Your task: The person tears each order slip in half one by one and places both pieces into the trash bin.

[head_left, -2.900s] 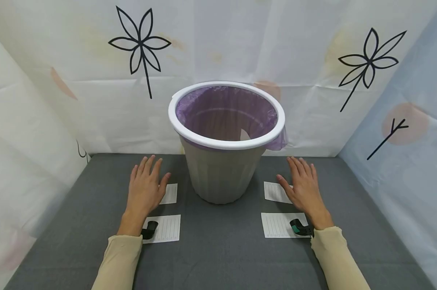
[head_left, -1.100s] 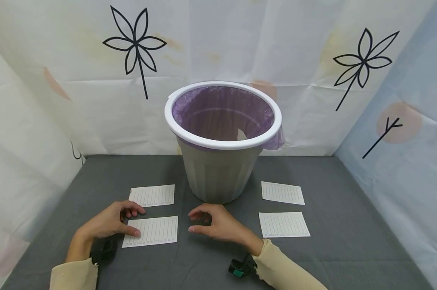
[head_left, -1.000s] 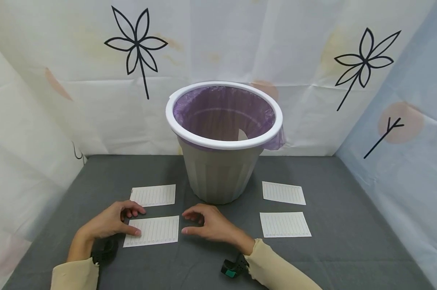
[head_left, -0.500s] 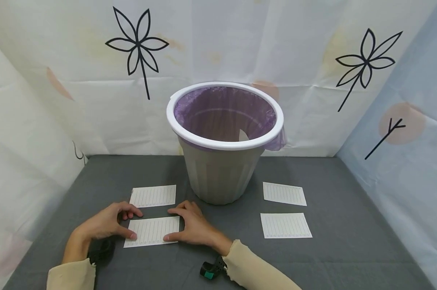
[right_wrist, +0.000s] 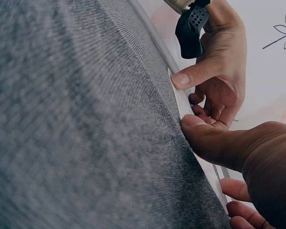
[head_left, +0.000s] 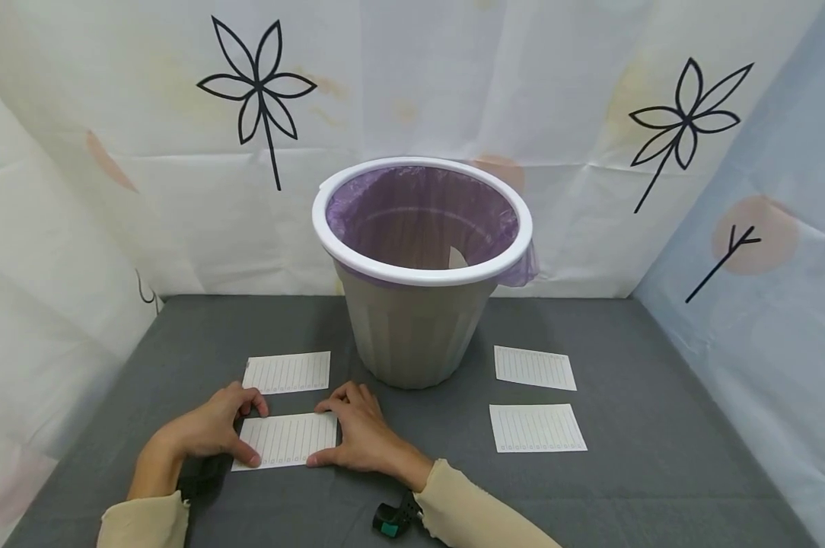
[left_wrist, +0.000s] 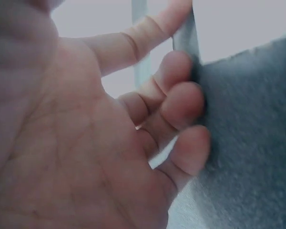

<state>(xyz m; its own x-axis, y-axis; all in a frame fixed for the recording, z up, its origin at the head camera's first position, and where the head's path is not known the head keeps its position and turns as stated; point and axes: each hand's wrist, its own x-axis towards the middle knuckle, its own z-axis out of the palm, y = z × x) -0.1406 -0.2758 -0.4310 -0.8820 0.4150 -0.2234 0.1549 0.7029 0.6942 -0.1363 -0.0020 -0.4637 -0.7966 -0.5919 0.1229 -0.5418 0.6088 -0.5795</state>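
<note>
A white lined paper slip (head_left: 285, 439) lies at the left front of the grey cloth, with a row of small boxes along its front edge. My left hand (head_left: 214, 426) holds its left end, thumb at the front edge and index finger at the back edge. On the right end my right hand (head_left: 364, 438) grips the same way. The right wrist view shows both thumbs at the slip's near edge (right_wrist: 178, 98). Loosely curled fingers (left_wrist: 183, 107) and the palm fill much of the left wrist view.
Behind the hands stands a grey bin (head_left: 415, 335) with a white rim and a purple liner (head_left: 412, 198). Another slip (head_left: 289, 371) lies just behind the held one. Two more, a rear slip (head_left: 534, 367) and a front slip (head_left: 537, 428), lie at the right.
Both hands start spread flat either side of the bin, then come to the front left slip. The right hand moves left onto the slip's right end, and both hands now grip it.
</note>
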